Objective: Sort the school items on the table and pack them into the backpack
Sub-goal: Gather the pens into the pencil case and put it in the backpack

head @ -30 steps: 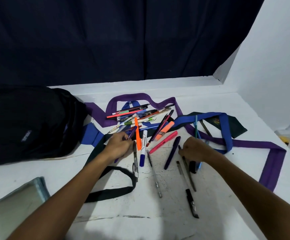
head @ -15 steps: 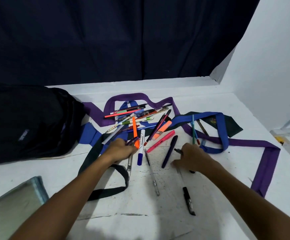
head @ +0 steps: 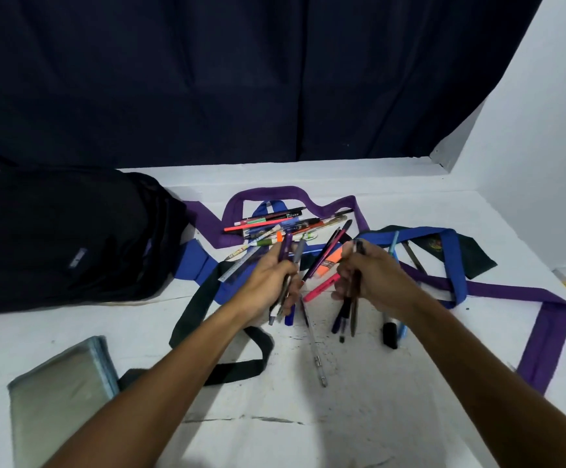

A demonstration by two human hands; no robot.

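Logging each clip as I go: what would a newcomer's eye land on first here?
First, the two hands at the centre, the left hand and the right hand, each with a grip on a bundle of pens above the white table. Behind them lies a bright heap of pens tangled with purple and blue straps. At far left sits a black backpack.

We count one black fabric backpack [head: 55, 238], one clear plastic folder [head: 59, 396], two bare hands [head: 268, 282] [head: 369, 275], and four cloth straps: purple [head: 545, 329], blue [head: 450, 261], black [head: 237, 366], dark green [head: 470, 255]. The pens [head: 275, 228] overlap too much to count.
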